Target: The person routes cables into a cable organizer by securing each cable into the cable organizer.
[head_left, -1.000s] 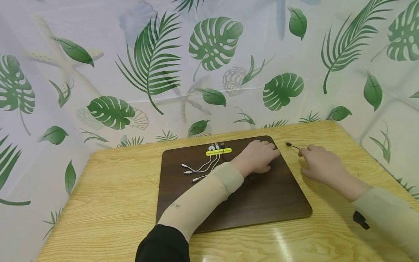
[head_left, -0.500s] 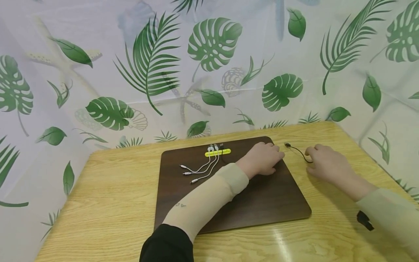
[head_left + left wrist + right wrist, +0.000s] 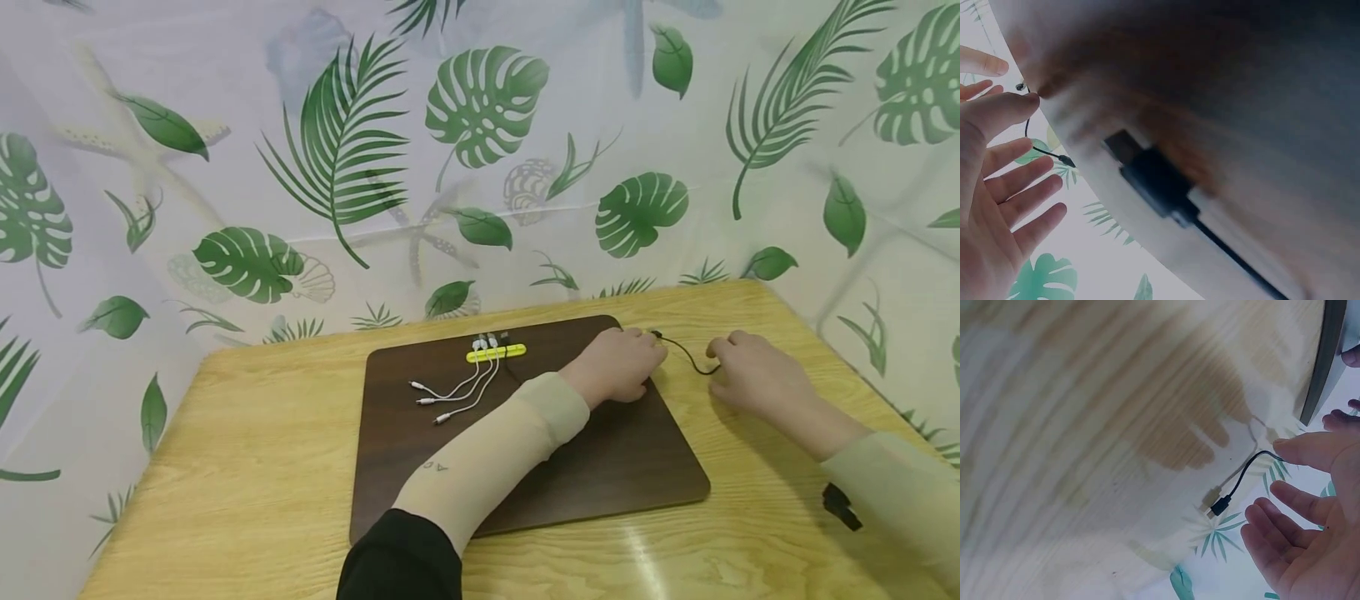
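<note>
My right hand (image 3: 761, 375) pinches a short black charging cable (image 3: 686, 352) at the right of the board. In the right wrist view the cable (image 3: 1244, 472) curves down from my thumb to a small plug, its shadow set apart on the table. My left hand (image 3: 618, 364) reaches over the dark board's right edge, fingertips right at the cable's far end. The left wrist view shows the left hand (image 3: 1007, 200) with spread, straight fingers. A yellow cable clip (image 3: 495, 353) on the board holds several white cables (image 3: 465, 392) and another black USB cable (image 3: 1154, 181).
The dark brown board (image 3: 585, 467) lies on a light wood table (image 3: 255, 467). Behind the table hangs a leaf-print cloth (image 3: 480, 167). A black strap piece (image 3: 842, 507) shows below the right sleeve.
My left hand has moved right, to the cable's far end. The right hand has drawn slightly right and down, with more of the black cable showing between the hands.
</note>
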### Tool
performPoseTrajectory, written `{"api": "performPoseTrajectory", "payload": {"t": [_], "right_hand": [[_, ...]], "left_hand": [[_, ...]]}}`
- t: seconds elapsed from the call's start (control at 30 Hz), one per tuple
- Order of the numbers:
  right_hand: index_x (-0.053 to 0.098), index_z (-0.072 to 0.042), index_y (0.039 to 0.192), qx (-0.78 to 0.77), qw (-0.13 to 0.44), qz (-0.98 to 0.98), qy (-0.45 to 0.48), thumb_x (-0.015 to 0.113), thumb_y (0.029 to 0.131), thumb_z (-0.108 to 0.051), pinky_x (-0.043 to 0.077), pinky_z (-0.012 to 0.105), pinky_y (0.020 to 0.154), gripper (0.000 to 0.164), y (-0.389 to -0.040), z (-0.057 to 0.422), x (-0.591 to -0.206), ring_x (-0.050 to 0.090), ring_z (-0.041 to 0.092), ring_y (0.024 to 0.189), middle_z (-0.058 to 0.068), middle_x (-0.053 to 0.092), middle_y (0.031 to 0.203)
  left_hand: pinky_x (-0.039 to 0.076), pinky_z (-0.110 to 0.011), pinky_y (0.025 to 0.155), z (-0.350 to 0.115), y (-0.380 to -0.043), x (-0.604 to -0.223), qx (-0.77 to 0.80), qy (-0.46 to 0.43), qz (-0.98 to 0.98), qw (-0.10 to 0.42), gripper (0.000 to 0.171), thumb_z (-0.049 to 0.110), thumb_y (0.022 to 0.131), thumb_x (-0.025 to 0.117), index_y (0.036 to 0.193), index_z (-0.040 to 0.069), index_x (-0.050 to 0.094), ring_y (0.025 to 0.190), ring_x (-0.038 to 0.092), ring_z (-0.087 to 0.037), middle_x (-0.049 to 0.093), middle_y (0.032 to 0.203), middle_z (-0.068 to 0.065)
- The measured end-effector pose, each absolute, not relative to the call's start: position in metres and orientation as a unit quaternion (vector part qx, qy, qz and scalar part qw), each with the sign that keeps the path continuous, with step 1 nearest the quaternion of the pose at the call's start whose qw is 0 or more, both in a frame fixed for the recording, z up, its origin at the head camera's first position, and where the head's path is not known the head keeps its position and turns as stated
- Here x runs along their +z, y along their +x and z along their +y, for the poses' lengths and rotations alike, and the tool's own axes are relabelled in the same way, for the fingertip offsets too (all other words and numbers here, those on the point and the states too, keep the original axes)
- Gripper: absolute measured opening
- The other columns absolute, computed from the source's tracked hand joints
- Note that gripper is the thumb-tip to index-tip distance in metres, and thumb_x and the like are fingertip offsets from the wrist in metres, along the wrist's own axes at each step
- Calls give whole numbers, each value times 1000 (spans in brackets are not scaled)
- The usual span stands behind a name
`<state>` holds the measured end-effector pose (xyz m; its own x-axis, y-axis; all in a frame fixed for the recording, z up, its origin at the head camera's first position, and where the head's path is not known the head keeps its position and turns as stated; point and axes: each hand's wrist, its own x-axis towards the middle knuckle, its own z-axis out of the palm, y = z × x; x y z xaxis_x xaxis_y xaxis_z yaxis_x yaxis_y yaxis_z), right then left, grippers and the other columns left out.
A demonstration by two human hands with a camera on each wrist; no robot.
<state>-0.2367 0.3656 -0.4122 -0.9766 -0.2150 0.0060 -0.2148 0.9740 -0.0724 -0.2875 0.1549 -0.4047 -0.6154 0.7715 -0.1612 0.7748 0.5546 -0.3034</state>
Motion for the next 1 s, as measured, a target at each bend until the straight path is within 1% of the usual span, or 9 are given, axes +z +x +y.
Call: {"api": "performPoseTrajectory", "payload": {"t": [0.17,0.33,0.43,0.53,0.7,0.77,0.83,0.93,1.0], "right_hand": [[67,10,119,-36,-5,992,-119,71,86,-10,58,56,76,39,-237,369,-417,67,46,95,31,66,110],[68,10,117,-33,-15,990,-133,75,85,-11,57,56,78,39,-238,371,-418,67,45,93,30,66,108],[68,11,115,-32,-19,990,-138,76,84,-10,57,57,79,38,-239,371,-418,68,45,93,30,66,107],[68,11,115,-32,-19,989,-142,76,84,-9,58,58,83,38,-239,372,-420,68,45,95,30,67,108],[68,10,113,-32,-22,988,-147,77,84,-10,58,57,85,36,-242,372,-426,68,44,95,29,67,108],[68,10,111,-33,-24,988,-149,77,83,-9,58,57,84,35,-243,372,-426,68,43,94,28,67,106],[68,11,111,-34,-25,988,-152,77,83,-8,58,57,84,35,-243,372,-426,68,43,93,28,66,106],[68,12,109,-31,-26,987,-155,76,83,-6,58,57,84,32,-244,372,-426,68,43,92,28,66,104],[68,12,109,-31,-25,986,-159,74,83,-5,57,58,85,31,-244,372,-427,68,44,93,28,67,103]], "left_hand": [[51,-24,100,164,-288,-408,-176,434,883,2,39,36,108,55,146,28,53,132,57,-7,59,142,10],[49,-24,109,173,-288,-409,-181,434,883,6,44,33,111,50,154,28,48,142,51,-7,54,152,10],[47,-25,113,177,-288,-409,-181,434,882,10,46,35,112,48,157,28,45,144,50,-7,52,156,10],[47,-25,113,180,-287,-411,-183,434,882,8,46,38,112,47,157,28,44,143,50,-7,51,156,10],[47,-22,112,183,-287,-415,-187,437,880,-16,49,39,113,45,160,25,41,144,49,-6,47,158,8],[44,-20,115,185,-288,-417,-189,440,877,-28,52,39,113,44,162,24,38,149,44,-7,41,163,6],[39,-20,120,186,-287,-417,-195,442,875,-33,56,40,114,42,166,23,31,156,37,-10,33,170,3],[27,-21,129,190,-287,-417,-209,440,873,-22,61,39,115,36,171,22,18,165,20,-12,16,179,1],[20,-23,131,192,-286,-416,-218,437,873,-8,63,39,115,33,172,23,11,167,12,-11,7,181,3]]}}
